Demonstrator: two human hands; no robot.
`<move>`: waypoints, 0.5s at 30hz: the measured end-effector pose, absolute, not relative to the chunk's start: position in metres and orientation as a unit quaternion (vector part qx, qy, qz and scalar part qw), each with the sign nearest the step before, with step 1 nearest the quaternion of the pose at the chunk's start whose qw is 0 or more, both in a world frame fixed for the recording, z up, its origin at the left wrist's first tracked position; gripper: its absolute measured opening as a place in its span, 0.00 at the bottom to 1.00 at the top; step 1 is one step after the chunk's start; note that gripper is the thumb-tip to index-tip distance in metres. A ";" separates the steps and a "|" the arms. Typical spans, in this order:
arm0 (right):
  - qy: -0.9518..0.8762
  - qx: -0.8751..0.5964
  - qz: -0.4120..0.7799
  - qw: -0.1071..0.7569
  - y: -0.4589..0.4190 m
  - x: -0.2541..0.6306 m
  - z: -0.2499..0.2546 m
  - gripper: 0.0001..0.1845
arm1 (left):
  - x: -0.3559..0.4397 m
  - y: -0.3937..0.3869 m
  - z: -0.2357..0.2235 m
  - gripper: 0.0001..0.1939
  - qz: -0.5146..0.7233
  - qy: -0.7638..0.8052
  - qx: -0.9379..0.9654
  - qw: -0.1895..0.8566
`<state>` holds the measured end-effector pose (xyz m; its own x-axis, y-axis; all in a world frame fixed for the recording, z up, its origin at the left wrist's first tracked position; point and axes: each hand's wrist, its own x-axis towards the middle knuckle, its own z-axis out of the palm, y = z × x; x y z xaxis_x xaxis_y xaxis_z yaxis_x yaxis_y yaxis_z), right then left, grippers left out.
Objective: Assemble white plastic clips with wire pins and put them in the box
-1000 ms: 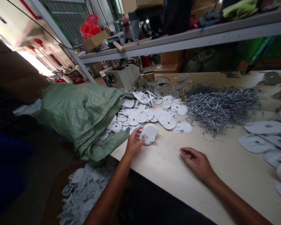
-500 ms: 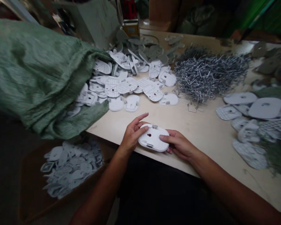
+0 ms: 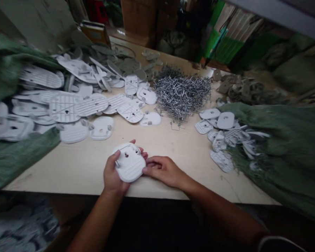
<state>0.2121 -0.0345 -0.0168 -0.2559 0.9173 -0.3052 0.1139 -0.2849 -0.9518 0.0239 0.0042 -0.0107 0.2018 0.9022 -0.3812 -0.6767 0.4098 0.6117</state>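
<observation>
Over the near part of the table I hold a white oval plastic plate (image 3: 131,163), tilted, with a keyhole slot and small raised clips on its face. My left hand (image 3: 114,175) cups it from the left and beneath, thumb on the left edge and fingertips showing past the far side. My right hand (image 3: 164,170) pinches the plate's right edge between thumb and curled fingers. Ahead lies a heap of bent metal wire pieces (image 3: 182,92). Similar white plates (image 3: 102,128) lie beyond my left hand.
Green woven sacks flank the table (image 3: 173,143), one at the left (image 3: 5,66) and one at the right (image 3: 286,147). Loose plates (image 3: 222,161) spill from the right sack. Below the table's left edge is a container of pale parts (image 3: 21,227). Grey pieces (image 3: 241,85) lie farther back.
My view has swung to the right. The plate has turned to stand more lengthwise, and my left hand now cups it from below. My right hand has shifted from its face to its right edge.
</observation>
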 end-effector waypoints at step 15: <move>-0.492 -0.853 -0.059 0.164 -0.039 0.436 0.000 0.50 | 0.011 0.002 -0.010 0.32 0.518 0.366 0.167 0.755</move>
<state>0.4358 -0.0390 0.0003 0.5095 0.8199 0.2612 0.8583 -0.4626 -0.2222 0.0114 0.0018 -0.0103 0.1957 0.9037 -0.3808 -0.6594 0.4087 0.6310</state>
